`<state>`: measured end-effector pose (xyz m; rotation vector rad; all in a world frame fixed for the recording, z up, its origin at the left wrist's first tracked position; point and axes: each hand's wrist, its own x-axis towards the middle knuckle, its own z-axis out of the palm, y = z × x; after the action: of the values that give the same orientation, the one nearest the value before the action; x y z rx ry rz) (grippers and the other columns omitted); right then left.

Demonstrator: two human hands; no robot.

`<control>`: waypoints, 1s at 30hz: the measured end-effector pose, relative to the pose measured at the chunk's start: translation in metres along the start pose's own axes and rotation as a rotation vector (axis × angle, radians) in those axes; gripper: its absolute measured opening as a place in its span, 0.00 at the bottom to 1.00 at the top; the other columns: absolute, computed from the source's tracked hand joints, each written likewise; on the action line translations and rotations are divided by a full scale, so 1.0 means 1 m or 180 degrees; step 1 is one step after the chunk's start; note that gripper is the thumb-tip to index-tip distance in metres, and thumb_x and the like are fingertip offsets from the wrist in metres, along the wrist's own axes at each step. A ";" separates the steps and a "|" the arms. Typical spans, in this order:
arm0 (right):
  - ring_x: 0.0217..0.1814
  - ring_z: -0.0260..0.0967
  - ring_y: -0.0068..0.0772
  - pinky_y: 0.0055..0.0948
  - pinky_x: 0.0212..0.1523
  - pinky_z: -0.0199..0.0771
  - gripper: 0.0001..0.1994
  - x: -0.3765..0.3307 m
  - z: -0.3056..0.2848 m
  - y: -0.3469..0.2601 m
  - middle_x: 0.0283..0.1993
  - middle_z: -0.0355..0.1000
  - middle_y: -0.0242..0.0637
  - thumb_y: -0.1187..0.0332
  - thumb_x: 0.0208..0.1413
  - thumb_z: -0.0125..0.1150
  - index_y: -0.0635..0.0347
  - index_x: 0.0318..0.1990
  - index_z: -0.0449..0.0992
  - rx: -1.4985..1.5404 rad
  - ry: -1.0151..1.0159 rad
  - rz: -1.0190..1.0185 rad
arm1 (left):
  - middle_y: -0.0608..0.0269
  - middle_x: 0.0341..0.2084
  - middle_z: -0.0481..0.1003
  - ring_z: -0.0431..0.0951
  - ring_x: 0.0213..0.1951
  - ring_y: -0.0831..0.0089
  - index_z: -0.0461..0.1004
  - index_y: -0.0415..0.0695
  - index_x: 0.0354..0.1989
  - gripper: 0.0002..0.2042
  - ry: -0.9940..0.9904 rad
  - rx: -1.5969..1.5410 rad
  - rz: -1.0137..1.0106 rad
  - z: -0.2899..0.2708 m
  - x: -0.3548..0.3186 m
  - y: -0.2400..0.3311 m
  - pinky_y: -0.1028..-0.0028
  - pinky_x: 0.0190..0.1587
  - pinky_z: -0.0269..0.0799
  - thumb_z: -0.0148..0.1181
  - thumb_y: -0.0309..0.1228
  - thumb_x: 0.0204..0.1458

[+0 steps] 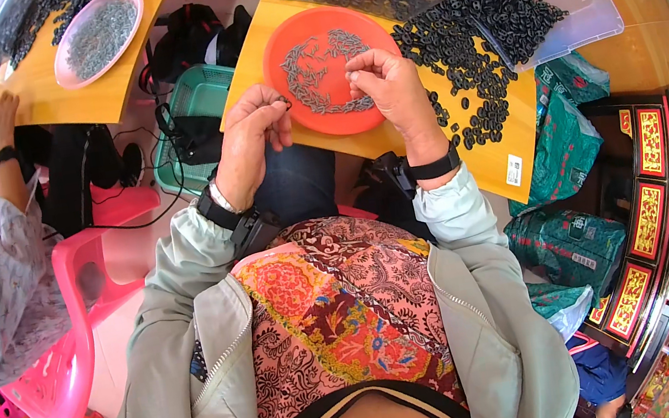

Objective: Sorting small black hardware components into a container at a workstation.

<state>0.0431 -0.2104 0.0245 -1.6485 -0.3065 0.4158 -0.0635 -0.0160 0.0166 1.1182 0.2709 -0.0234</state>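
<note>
Between my left thumb and fingertips I pinch a small black piece, held at the left edge of a round red-orange tray. My left hand is closed around it. Over the tray's right side, my right hand has thumb and index finger pressed together; what they hold, if anything, is too small to make out. Small grey metal pieces lie in a rough ring in the tray. Right of my right hand, many small black oval pieces are spread over the yellow tabletop.
Clear plastic bins with black pieces stand at the back and right. Green bags sit right of the table. At left, a co-worker's hand rests by another table with a pink bowl. A green basket stands between.
</note>
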 end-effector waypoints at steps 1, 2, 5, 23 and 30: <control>0.29 0.70 0.19 0.19 0.34 0.74 0.07 0.000 0.000 0.001 0.31 0.74 0.33 0.76 0.51 0.56 0.68 0.37 0.75 -0.0170 0.0030 -0.0079 | 0.68 0.17 0.69 0.68 0.17 0.80 0.68 0.43 0.28 0.04 -0.0001 -0.0012 -0.0004 0.000 0.000 0.000 0.83 0.20 0.59 0.49 0.28 0.52; 0.29 0.70 0.19 0.19 0.34 0.73 0.06 0.001 -0.001 0.001 0.31 0.73 0.33 0.76 0.51 0.55 0.68 0.37 0.74 -0.0342 0.0060 -0.0156 | 0.68 0.17 0.69 0.68 0.17 0.80 0.68 0.43 0.28 0.04 -0.0001 -0.0013 -0.0004 0.000 0.000 0.000 0.83 0.20 0.59 0.49 0.28 0.52; 0.29 0.70 0.18 0.18 0.34 0.73 0.06 -0.001 0.002 -0.007 0.31 0.73 0.32 0.76 0.52 0.56 0.67 0.36 0.74 -0.0133 0.0056 -0.0071 | 0.67 0.18 0.70 0.68 0.18 0.80 0.68 0.43 0.28 0.03 -0.0060 0.0042 0.0010 0.000 -0.001 0.002 0.83 0.20 0.59 0.50 0.28 0.51; 0.30 0.69 0.16 0.16 0.33 0.70 0.04 -0.026 0.008 -0.037 0.29 0.72 0.30 0.78 0.49 0.60 0.65 0.33 0.73 0.0427 0.0119 -0.0457 | 0.60 0.25 0.72 0.71 0.22 0.71 0.63 0.44 0.31 0.05 -0.0680 -0.1129 -0.0469 0.043 0.015 0.021 0.77 0.23 0.63 0.40 0.29 0.51; 0.33 0.71 0.19 0.19 0.36 0.73 0.05 -0.034 0.013 -0.045 0.31 0.73 0.33 0.80 0.48 0.60 0.67 0.33 0.72 -0.0105 0.0057 -0.0500 | 0.61 0.23 0.71 0.70 0.24 0.72 0.66 0.39 0.31 0.03 -0.0618 0.1170 0.0881 0.052 0.014 0.008 0.75 0.26 0.63 0.50 0.24 0.50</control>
<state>0.0090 -0.2084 0.0710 -1.6460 -0.4282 0.2786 -0.0382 -0.0569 0.0416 1.5001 -0.0678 0.0662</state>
